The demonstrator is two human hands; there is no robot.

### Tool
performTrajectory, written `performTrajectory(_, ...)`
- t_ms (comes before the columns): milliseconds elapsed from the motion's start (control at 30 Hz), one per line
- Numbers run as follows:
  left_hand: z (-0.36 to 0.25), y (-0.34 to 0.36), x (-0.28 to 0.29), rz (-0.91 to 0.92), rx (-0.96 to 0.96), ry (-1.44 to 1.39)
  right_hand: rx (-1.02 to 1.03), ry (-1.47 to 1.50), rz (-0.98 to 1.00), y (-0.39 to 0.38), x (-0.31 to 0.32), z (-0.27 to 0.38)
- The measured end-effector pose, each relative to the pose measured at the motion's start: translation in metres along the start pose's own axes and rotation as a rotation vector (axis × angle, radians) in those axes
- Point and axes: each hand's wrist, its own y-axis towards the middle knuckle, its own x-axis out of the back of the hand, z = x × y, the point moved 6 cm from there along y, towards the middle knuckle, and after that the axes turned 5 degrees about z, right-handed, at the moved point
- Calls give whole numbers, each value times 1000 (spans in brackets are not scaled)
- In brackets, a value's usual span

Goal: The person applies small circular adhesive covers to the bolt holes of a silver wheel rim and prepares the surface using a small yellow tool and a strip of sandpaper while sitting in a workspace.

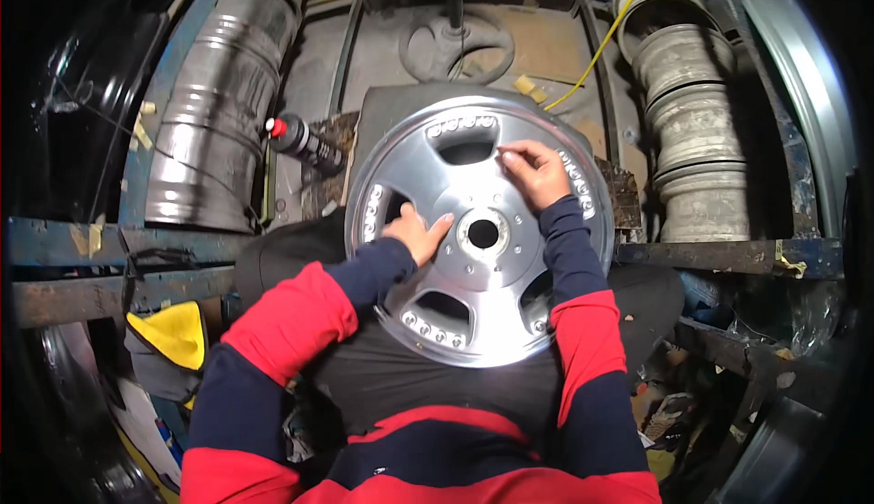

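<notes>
A polished silver wheel rim point(482, 313) with bolt rows beside its openings lies over my lap and a dark pad point(387, 112). My left hand point(419, 234) rests on it left of the hub, thumb and forefinger spread, other fingers partly bent at an opening's edge. My right hand point(535, 172) is on the upper right spoke beside the top opening, thumb and fingertips pinched together. Whatever they hold, if anything, is too small to make out. A dark bottle with red cap point(305, 144) lies to the left of the wheel.
Stacked metal wheels form rows at left point(209, 172) and right point(692, 126), inside blue metal frames point(82, 240). A grey steering wheel point(423, 49) stands beyond the pad. A yellow hose point(605, 44) runs at upper right. A yellow-and-grey cloth point(173, 336) hangs lower left.
</notes>
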Motion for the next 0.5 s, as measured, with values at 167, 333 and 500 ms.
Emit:
performTrajectory(167,-33,19,55,343,-374,742,-82,62,99,-2,-13,11)
performTrajectory(333,-58,54,86,242,-509,693,49,59,-2,-50,-24,54)
performTrajectory(500,-95,30,92,206,-642,575,-182,-18,-153,-102,-49,49)
